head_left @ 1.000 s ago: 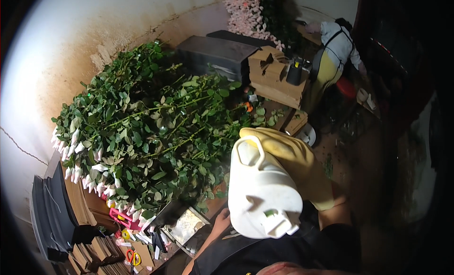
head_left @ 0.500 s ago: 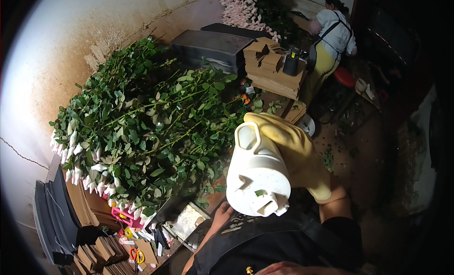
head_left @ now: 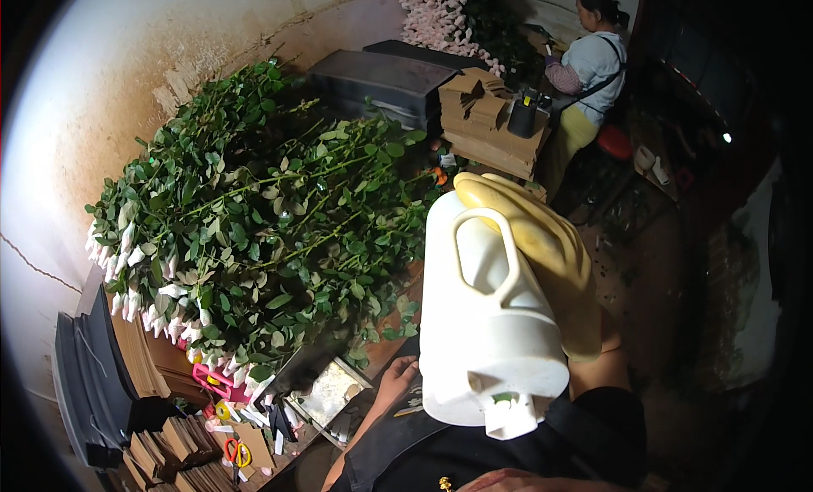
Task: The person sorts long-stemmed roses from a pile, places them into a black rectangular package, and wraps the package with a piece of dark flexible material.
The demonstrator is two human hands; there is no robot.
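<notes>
A: Where nine o'clock fills with green, what lies there?

B: Rose heap (head_left: pixel 271 212), stems flat, pale heads between eight and nine.

A: Next in size?

B: Co-worker (head_left: pixel 597 73), standing between one and two; pale top, yellow trousers.

A: Furniture, stores?

B: Black box (head_left: pixel 381 79) at twelve. Cardboard stack (head_left: pixel 481 145) beside it at one, a small black container (head_left: pixel 525 118) on top.

A: And the jug (head_left: pixel 495 348)?

B: Between four and five, close to the camera. White, tilted, spout (head_left: pixel 513 417) pointing to its own six, loop handle facing up with no fingers through it.

A: Hands?

B: Well apart. Right hand (head_left: pixel 550 251), yellow glove, clamped along the jug's one-to-three o'clock side; some fingers hidden behind it. Left hand (head_left: pixel 398 378) bare, at six, fingers partly curled, just beside the dark apron (head_left: pixel 385 437). Whether it grips anything, I cannot tell.

A: Smallest item?

B: Scissors (head_left: pixel 244 455) at seven, red and yellow handles, near bundled card (head_left: pixel 182 441).
</notes>
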